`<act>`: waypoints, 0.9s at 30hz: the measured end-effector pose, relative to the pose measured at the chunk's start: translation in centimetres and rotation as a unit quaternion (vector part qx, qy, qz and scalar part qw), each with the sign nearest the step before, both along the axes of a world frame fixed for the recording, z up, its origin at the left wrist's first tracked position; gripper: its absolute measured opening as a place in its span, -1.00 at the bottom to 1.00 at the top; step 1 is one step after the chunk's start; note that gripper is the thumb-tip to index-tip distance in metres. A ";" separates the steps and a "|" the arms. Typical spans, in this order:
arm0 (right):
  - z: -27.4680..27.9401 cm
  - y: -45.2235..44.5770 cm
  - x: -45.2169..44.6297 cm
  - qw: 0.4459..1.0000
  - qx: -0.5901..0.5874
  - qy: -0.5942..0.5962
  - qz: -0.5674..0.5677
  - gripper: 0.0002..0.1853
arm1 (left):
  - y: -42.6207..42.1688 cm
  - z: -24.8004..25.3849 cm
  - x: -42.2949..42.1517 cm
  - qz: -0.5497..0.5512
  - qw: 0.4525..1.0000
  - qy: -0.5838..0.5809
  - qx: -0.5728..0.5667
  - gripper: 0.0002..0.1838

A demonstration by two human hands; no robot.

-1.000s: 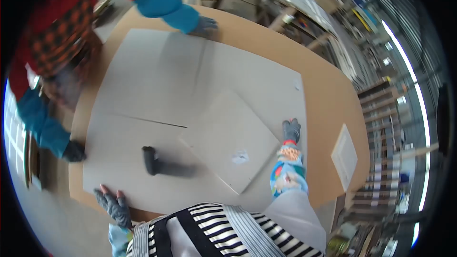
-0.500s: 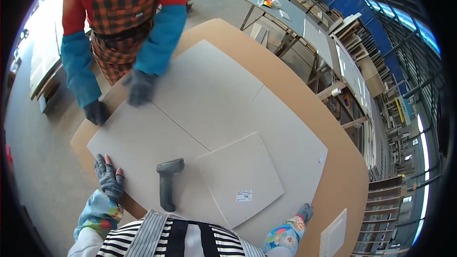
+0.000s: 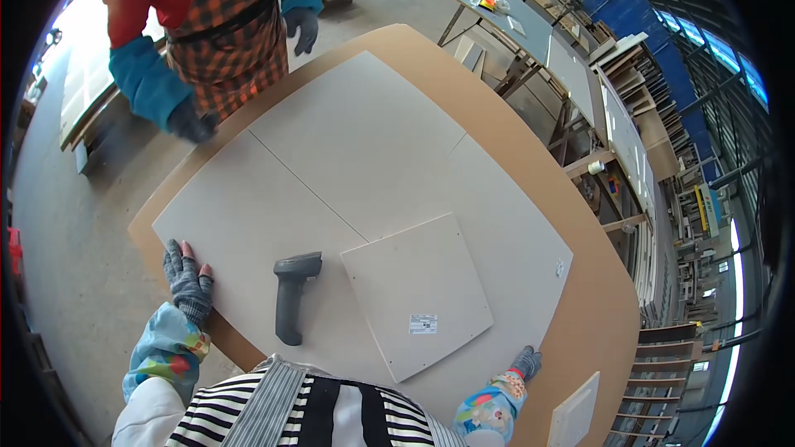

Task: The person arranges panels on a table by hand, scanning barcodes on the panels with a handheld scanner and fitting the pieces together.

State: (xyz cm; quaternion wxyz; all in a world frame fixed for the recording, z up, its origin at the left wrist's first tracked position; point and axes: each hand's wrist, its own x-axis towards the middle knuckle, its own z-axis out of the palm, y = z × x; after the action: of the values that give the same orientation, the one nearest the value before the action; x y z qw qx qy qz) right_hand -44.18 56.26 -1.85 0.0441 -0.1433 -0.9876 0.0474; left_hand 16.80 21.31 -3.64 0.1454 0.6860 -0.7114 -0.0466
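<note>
My left hand (image 3: 190, 281), in a grey knit glove with bare fingertips, lies with fingers stretched out along the left edge of large light-grey panels (image 3: 356, 141). At their right edge rests my right hand (image 3: 527, 362), also gloved, its fingers extended. Between my hands, a dark handheld barcode scanner (image 3: 291, 298) lies on the panels. Right of it sits a smaller square board (image 3: 422, 281) with a white printed label (image 3: 423, 324). Neither hand touches the scanner or the square board.
Brown sheet material (image 3: 600, 314) sticks out beneath the panels. A small white board (image 3: 574, 412) lies near my right hand. Across the table stands a person in a checked apron (image 3: 224, 25). Long worktables (image 3: 571, 66) and stacked boards (image 3: 646, 108) are at the right.
The person opposite has drawn both gloved hands back from the panels and moved away from the edge. My view has shifted slightly; my hands stay at the panel edges.
</note>
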 end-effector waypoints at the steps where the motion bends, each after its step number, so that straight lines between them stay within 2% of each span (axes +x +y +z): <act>1: -0.2 0.1 -0.3 1.000 0.004 -0.027 0.011 -0.47 | -0.1 0.5 -0.2 0.002 1.000 0.003 0.002 -0.29; 2: -0.6 -0.1 -0.7 1.000 0.005 -0.026 0.012 -0.47 | -0.3 1.4 -0.3 0.005 1.000 0.010 0.023 -0.28; 4: -2.0 -1.3 -2.5 0.978 0.087 0.070 0.175 -0.42 | -0.1 1.0 0.3 0.007 0.999 0.017 0.048 -0.28; 5: -6.8 -2.2 -5.9 0.949 0.078 0.188 0.242 -0.42 | -0.4 -0.1 0.9 0.012 0.999 0.051 0.009 -0.28; 6: -2.4 -8.3 -3.7 0.938 -0.099 0.128 0.306 -0.45 | -1.0 -0.9 1.0 0.010 0.996 0.086 -0.031 -0.27; 7: -0.9 -13.9 -3.2 0.915 -0.131 0.136 0.357 -0.48 | -0.6 -0.3 0.5 -0.018 0.992 0.115 -0.053 -0.28; 9: 0.2 -23.5 -3.4 0.845 -0.117 0.152 0.500 -0.59 | 0.9 1.1 -0.3 -0.057 0.993 0.103 -0.016 -0.27; 10: -1.3 -27.9 -4.7 0.798 -0.087 0.198 0.562 -0.57 | 2.0 1.6 -0.6 -0.072 0.993 0.094 0.014 -0.25; 12: 1.7 -36.4 -1.7 0.801 -0.053 0.118 0.584 -0.53 | 3.9 2.5 -2.3 -0.066 0.997 0.020 0.045 -0.27; 16: -2.6 -48.4 -2.8 0.773 -0.020 0.158 0.614 -0.48 | 3.3 2.8 -2.4 -0.065 0.996 -0.012 0.066 -0.28; 18: -5.1 -51.9 -4.1 0.795 -0.037 0.195 0.574 -0.50 | 3.5 2.8 -2.0 -0.060 0.994 -0.031 0.089 -0.28; 21: -3.6 -54.3 -4.6 0.784 -0.050 0.181 0.592 -0.59 | 3.4 2.0 -1.1 -0.103 0.991 0.028 0.077 -0.24; 23: -2.7 -55.0 -4.6 0.800 -0.053 0.126 0.584 -0.65 | 3.5 1.3 -0.7 -0.095 0.992 0.030 0.081 -0.24; 27: -2.2 -55.2 -3.5 0.823 -0.001 0.139 0.551 -0.70 | 3.3 1.8 -0.2 -0.099 0.991 0.023 0.087 -0.24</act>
State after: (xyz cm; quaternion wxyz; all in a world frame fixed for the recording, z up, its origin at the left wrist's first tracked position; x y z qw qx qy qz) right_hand -47.69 1.02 -4.03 0.1474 0.4324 -0.8855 0.0841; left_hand 16.57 24.61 -1.88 0.0962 0.6213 -0.7652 -0.1382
